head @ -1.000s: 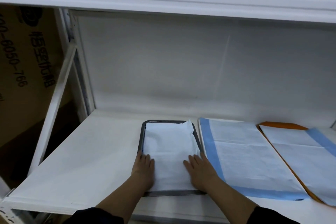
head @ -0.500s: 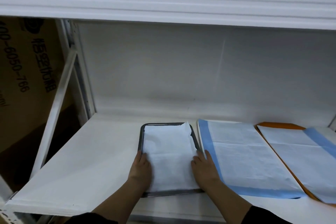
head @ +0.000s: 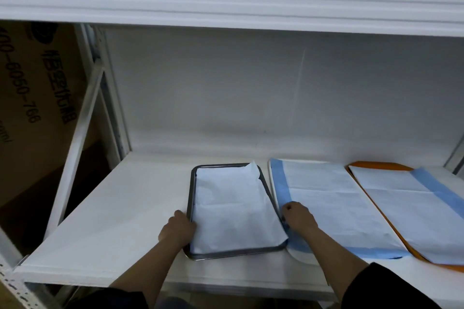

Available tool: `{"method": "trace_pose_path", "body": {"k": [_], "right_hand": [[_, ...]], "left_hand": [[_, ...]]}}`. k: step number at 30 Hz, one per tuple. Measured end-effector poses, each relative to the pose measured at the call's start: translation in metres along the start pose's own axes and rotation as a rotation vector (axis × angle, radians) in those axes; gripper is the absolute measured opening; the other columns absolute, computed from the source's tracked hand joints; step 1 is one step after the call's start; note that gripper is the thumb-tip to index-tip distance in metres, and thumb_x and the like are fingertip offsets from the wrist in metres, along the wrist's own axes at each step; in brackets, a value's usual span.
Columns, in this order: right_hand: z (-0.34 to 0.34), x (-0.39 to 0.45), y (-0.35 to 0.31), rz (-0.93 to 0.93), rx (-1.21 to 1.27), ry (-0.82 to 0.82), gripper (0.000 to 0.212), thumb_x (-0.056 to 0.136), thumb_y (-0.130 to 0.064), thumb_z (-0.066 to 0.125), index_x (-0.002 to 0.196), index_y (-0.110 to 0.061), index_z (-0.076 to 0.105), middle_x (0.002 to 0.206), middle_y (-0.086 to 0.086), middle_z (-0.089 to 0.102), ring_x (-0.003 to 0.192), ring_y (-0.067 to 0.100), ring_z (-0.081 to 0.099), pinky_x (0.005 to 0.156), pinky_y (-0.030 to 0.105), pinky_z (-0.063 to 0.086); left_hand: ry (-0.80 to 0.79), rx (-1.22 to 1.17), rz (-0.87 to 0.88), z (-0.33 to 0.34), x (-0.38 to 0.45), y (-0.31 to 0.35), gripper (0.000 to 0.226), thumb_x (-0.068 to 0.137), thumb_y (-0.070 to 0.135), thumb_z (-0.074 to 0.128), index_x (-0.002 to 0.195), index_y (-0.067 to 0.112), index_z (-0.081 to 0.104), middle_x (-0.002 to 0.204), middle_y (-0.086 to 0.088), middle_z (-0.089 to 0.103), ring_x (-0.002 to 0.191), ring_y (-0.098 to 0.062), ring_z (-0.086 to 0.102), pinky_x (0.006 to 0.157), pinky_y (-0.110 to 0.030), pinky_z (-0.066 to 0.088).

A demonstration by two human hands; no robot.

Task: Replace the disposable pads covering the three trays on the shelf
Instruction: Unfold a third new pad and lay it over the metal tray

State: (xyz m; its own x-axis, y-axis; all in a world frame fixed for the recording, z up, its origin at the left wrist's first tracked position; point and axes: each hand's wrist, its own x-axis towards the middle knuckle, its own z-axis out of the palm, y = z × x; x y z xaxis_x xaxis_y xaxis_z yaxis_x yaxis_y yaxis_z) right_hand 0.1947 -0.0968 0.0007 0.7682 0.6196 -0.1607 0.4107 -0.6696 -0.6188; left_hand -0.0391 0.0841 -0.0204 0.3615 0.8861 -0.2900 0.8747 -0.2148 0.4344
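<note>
The pad (head: 236, 211) is laid in the metal tray (head: 191, 208), which is gripped at both long rims: the left hand (head: 177, 229) is curled over the left rim, the right hand (head: 298, 217) over the right, fingers tucked at the edge. Just right of the right hand a blue-edged pad (head: 334, 206) covers the white tray (head: 297, 257); beyond it another pad (head: 411, 211) covers the orange tray (head: 376, 165). Three trays and three pads are counted on the shelf (head: 113, 211). All appear covered, so only seating seems left.
</note>
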Motion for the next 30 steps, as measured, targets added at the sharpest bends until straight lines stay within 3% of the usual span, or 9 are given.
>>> {"method": "trace_pose_path", "body": {"k": [3, 8, 14, 21, 26, 30], "right_hand": [[0.002, 0.006, 0.000, 0.013, 0.049, -0.118, 0.036, 0.094, -0.033, 0.051, 0.063, -0.015, 0.046, 0.069, 0.002, 0.055, 0.066, 0.016, 0.052, 0.057, 0.024, 0.037], [0.008, 0.015, 0.001, 0.004, -0.006, -0.152, 0.025, 0.088, -0.032, 0.059, 0.089, -0.008, 0.064, 0.091, 0.011, 0.068, 0.082, 0.023, 0.065, 0.075, 0.030, 0.049], [0.006, 0.027, -0.005, 0.002, -0.073, -0.111, 0.015, 0.089, -0.029, 0.056, 0.087, -0.014, 0.054, 0.089, 0.002, 0.059, 0.080, 0.016, 0.056, 0.071, 0.026, 0.042], [0.005, 0.039, -0.001, 0.013, -0.076, -0.122, 0.019, 0.084, -0.029, 0.060, 0.072, -0.019, 0.048, 0.078, -0.001, 0.056, 0.074, 0.014, 0.054, 0.061, 0.024, 0.037], [0.008, 0.034, 0.001, -0.009, -0.074, -0.099, 0.016, 0.090, -0.033, 0.054, 0.084, -0.018, 0.053, 0.085, -0.001, 0.058, 0.080, 0.016, 0.055, 0.071, 0.026, 0.041], [0.004, 0.025, -0.001, 0.005, -0.111, -0.107, 0.026, 0.093, -0.040, 0.049, 0.089, -0.016, 0.057, 0.088, 0.001, 0.061, 0.081, 0.017, 0.057, 0.069, 0.026, 0.041]], "left_hand": [[-0.079, -0.058, -0.020, 0.002, 0.009, -0.006, 0.036, 0.090, 0.027, 0.044, 0.119, 0.006, 0.052, 0.120, -0.013, 0.059, 0.107, -0.031, 0.059, 0.087, -0.032, 0.047], [-0.047, -0.032, -0.016, 0.000, 0.025, -0.001, 0.027, 0.090, 0.026, 0.043, 0.110, 0.011, 0.054, 0.116, -0.008, 0.059, 0.105, -0.027, 0.056, 0.085, -0.031, 0.043], [-0.020, -0.022, 0.014, -0.001, 0.056, 0.010, 0.027, 0.089, 0.026, 0.045, 0.108, 0.010, 0.055, 0.115, -0.010, 0.059, 0.105, -0.028, 0.057, 0.085, -0.032, 0.043], [-0.012, -0.026, 0.036, 0.001, 0.066, 0.014, 0.022, 0.089, 0.024, 0.044, 0.101, 0.010, 0.056, 0.113, -0.011, 0.061, 0.104, -0.030, 0.057, 0.085, -0.033, 0.044], [-0.030, -0.038, 0.045, 0.002, 0.061, 0.012, 0.027, 0.090, 0.027, 0.044, 0.108, 0.010, 0.056, 0.115, -0.010, 0.060, 0.104, -0.029, 0.058, 0.083, -0.031, 0.045], [-0.017, -0.054, 0.044, -0.006, 0.050, 0.020, 0.037, 0.093, 0.029, 0.042, 0.124, 0.008, 0.046, 0.125, -0.012, 0.054, 0.106, -0.028, 0.054, 0.089, -0.033, 0.045]]}}
